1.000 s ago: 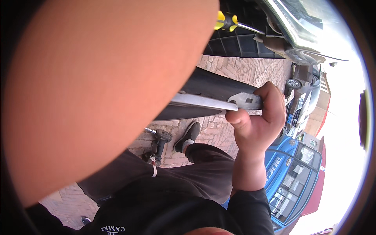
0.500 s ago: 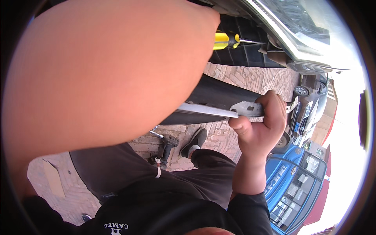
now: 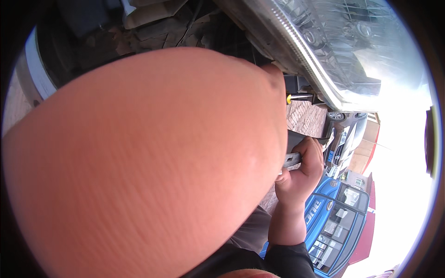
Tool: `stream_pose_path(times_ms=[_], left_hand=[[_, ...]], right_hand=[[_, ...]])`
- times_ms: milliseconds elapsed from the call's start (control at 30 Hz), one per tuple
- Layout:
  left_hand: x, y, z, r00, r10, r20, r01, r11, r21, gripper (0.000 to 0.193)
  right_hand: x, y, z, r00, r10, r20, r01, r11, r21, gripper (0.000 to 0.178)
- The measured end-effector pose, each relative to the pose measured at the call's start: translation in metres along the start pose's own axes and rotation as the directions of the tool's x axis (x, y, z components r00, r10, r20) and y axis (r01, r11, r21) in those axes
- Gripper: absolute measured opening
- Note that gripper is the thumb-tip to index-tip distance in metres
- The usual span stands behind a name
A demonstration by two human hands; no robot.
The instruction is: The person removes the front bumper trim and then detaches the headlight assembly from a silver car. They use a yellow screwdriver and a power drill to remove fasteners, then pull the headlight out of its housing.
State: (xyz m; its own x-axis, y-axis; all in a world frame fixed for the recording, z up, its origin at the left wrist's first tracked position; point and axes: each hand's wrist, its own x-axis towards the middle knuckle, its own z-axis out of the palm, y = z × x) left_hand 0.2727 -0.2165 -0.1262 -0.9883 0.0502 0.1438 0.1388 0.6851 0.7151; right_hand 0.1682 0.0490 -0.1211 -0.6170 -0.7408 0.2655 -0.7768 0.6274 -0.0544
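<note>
Clear plastic headlamp holds chrome reflectors and round lamps, ridged bright strip along its left edge. Near headlamp's lower corner, yellow-ended screwdriver with slim shank. Left hand nearly all behind broad, finely creased left forearm; cannot tell its grip. Below screwdriver, smooth black panel, largely hidden by forearm; grey flat metal bracket, square-holed, at panel's lower edge. Right hand closed round bracket's right end, fingers curled above, thumb below. Rough brick pavement behind.
</note>
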Motion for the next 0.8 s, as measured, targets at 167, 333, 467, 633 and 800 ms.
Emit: stream_pose_path(times_ms=[167, 333, 467, 633, 800], left_hand=[[0.001, -0.001, -0.004, 0.999, 0.036, 0.033, -0.035, 0.999, -0.034, 0.038], [0.007, 0.002, -0.007, 0.997, 0.024, 0.08, -0.021, 0.999, -0.039, 0.038], [0.012, 0.01, -0.01, 0.989, -0.004, 0.145, 0.011, 0.999, -0.044, 0.038], [0.021, 0.009, 0.002, 0.99, -0.037, 0.133, 0.036, 0.999, 0.006, 0.031], [0.021, 0.007, 0.011, 0.999, -0.025, 0.029, 0.023, 0.998, 0.057, 0.025]], right_hand=[[0.002, -0.003, 0.0, 1.0, 0.016, 0.003, -0.016, 1.0, -0.008, 0.088], [0.003, -0.003, 0.001, 0.999, 0.039, -0.002, -0.039, 0.999, 0.008, 0.088], [0.003, -0.003, 0.001, 1.0, 0.006, -0.021, -0.006, 1.0, 0.004, 0.088], [0.003, -0.003, 0.001, 0.999, 0.028, -0.024, -0.027, 0.999, 0.02, 0.087], [0.004, -0.001, 0.002, 1.0, 0.013, -0.02, -0.013, 1.0, 0.014, 0.086]])
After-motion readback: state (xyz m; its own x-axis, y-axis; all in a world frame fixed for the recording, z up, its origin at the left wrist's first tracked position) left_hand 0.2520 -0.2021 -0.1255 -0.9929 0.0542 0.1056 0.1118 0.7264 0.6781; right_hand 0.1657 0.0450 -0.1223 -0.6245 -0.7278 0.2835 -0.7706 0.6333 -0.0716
